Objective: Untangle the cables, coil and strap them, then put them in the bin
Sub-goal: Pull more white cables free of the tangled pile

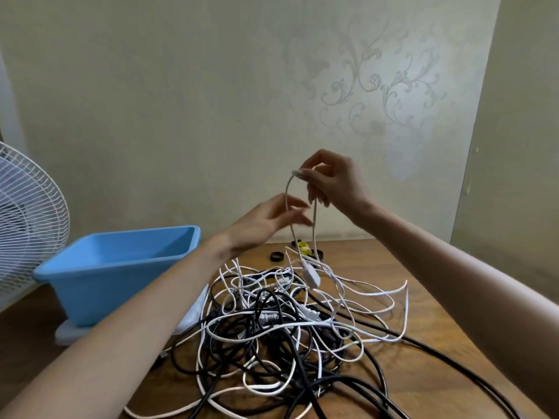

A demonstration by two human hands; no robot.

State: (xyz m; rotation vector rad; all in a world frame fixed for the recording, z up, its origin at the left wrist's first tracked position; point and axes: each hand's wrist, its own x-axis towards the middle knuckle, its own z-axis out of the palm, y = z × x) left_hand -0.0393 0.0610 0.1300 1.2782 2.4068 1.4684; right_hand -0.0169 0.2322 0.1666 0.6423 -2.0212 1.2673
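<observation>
A pale cream wall [181,101], embossed at right with a faint floral scroll pattern [378,86], stands behind a brown wood-grain table [438,273] in soft, even light. A white pedestal fan's wire grille [27,219] shows at left; a plainer beige panel [514,146] closes the right.

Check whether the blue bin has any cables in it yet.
Empty, as far as visible: the blue bin shows only bare inner walls, and the cable tangle lies on the table.

light: soft, even, moderately bright; paler patch on wall [402,167]
shadows: faint under cable pile [272,328]
blur: left hand [266,220] smeared (fingers worst), white cable [286,189] soft
edges: fan [27,219] bowed by wide-angle
</observation>
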